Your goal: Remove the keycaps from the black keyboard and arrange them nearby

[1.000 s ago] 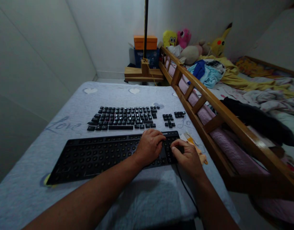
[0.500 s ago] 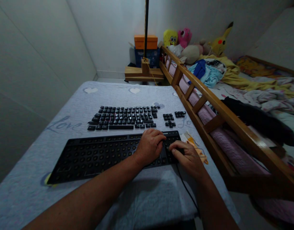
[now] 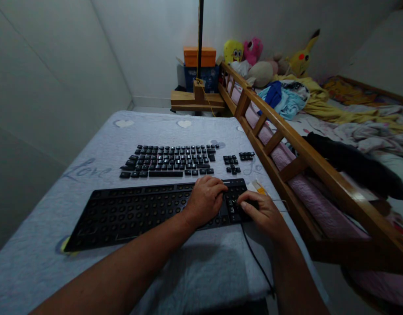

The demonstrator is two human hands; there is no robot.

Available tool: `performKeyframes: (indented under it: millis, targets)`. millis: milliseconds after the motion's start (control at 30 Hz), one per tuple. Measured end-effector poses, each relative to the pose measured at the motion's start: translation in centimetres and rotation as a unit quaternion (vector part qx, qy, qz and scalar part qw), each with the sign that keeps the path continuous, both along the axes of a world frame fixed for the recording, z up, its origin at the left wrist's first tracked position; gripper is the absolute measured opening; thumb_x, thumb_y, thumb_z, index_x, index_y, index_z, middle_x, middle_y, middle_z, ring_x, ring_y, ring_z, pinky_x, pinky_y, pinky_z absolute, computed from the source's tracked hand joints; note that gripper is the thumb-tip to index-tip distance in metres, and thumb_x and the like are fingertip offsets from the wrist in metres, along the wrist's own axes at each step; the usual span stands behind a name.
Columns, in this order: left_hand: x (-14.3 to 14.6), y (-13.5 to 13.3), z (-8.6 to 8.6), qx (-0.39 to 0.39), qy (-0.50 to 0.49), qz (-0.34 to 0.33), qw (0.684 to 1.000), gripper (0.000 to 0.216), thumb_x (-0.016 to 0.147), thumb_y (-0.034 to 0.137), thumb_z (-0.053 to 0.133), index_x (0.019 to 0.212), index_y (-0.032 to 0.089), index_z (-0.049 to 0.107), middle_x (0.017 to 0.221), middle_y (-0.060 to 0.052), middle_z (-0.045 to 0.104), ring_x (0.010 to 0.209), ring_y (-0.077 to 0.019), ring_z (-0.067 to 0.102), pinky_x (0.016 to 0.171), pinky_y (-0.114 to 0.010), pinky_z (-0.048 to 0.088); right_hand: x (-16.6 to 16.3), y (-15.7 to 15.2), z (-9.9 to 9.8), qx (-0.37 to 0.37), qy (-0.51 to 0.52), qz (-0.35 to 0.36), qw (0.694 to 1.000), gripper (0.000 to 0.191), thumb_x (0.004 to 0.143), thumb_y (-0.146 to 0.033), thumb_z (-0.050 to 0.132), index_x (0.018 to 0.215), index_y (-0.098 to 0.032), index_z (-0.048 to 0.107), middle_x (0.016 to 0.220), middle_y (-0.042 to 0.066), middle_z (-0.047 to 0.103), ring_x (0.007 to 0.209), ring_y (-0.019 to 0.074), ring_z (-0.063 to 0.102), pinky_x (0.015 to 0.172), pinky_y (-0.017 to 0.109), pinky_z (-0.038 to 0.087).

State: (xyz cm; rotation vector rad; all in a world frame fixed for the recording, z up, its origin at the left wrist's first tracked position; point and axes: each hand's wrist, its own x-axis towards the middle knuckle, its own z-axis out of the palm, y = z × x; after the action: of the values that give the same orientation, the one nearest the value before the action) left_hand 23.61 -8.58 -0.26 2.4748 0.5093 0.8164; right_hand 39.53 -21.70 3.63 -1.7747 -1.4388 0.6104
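A black keyboard [image 3: 122,214] lies slantwise on the cloth-covered table. Most of its left and middle part shows bare switch sockets, while some keycaps sit in the number pad [image 3: 232,210]. My left hand [image 3: 206,199] presses down on the keyboard beside the number pad, its fingers bent and closed over it. Over the pad's right side, my right hand [image 3: 262,212] pinches with thumb and forefinger. A thin wire keycap puller [image 3: 285,204] pokes out past that hand; its tip is hidden by the fingers. Loose black keycaps [image 3: 171,159] are laid out in keyboard order behind the keyboard.
A black cable [image 3: 257,262] runs from the keyboard over the table's front edge. To the right stands a wooden bed rail [image 3: 286,131], with clothes and plush toys beyond. Past the table's far end are an orange box [image 3: 200,57] and a wooden stand [image 3: 188,100].
My right hand has shifted slightly to the right, uncovering more of the number pad, and the wire shows farther out. My left hand stays where it was.
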Motion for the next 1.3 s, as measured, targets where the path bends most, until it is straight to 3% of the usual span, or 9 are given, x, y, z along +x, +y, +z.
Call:
performKeyframes:
  millis: [167, 567, 967, 1300]
  targets:
    - [0.0, 0.0, 0.1, 0.002, 0.002, 0.001, 1.0, 0.019, 0.085, 0.011, 0.057, 0.096, 0.019, 0.07, 0.099, -0.006, 0.07, 0.097, -0.024, 0.057, 0.088, -0.042, 0.044, -0.4, -0.1, -0.3, 0.009, -0.035, 0.02, 0.999, 0.015, 0.088, -0.023, 0.052, 0.084, -0.021, 0.067, 0.083, 0.002, 0.069, 0.083, 0.0195, 0.063, 0.077, 0.032, 0.044]
    - [0.0, 0.0, -0.2, 0.005, -0.002, 0.0, 1.0, 0.018, 0.086, 0.011, 0.057, 0.096, 0.018, 0.07, 0.099, -0.005, 0.07, 0.098, -0.0237, 0.057, 0.088, -0.041, 0.045, -1.5, 0.3, -0.1, 0.025, -0.079, 0.006, 0.997, 0.013, 0.086, -0.02, 0.053, 0.081, -0.019, 0.065, 0.075, 0.001, 0.068, 0.072, 0.0166, 0.063, 0.068, 0.028, 0.044]
    - [0.1, 0.0, -0.1, 0.001, -0.004, 0.001, 1.0, 0.019, 0.086, 0.011, 0.056, 0.096, 0.019, 0.07, 0.099, -0.006, 0.07, 0.097, -0.0241, 0.057, 0.087, -0.042, 0.045, -1.9, 1.5, 1.2, -0.022, -0.074, -0.005, 0.997, 0.016, 0.084, -0.019, 0.049, 0.074, -0.019, 0.061, 0.066, -0.001, 0.061, 0.062, 0.014, 0.055, 0.06, 0.026, 0.036]
    - [0.1, 0.0, -0.1, 0.001, 0.001, 0.002, 1.0, 0.019, 0.085, 0.011, 0.057, 0.096, 0.019, 0.07, 0.099, -0.006, 0.07, 0.097, -0.0242, 0.057, 0.087, -0.042, 0.045, -2.4, 1.6, 0.7, -0.044, -0.111, -0.024, 0.993, 0.013, 0.084, -0.019, 0.051, 0.076, -0.019, 0.061, 0.065, -0.001, 0.061, 0.059, 0.014, 0.053, 0.06, 0.027, 0.035]
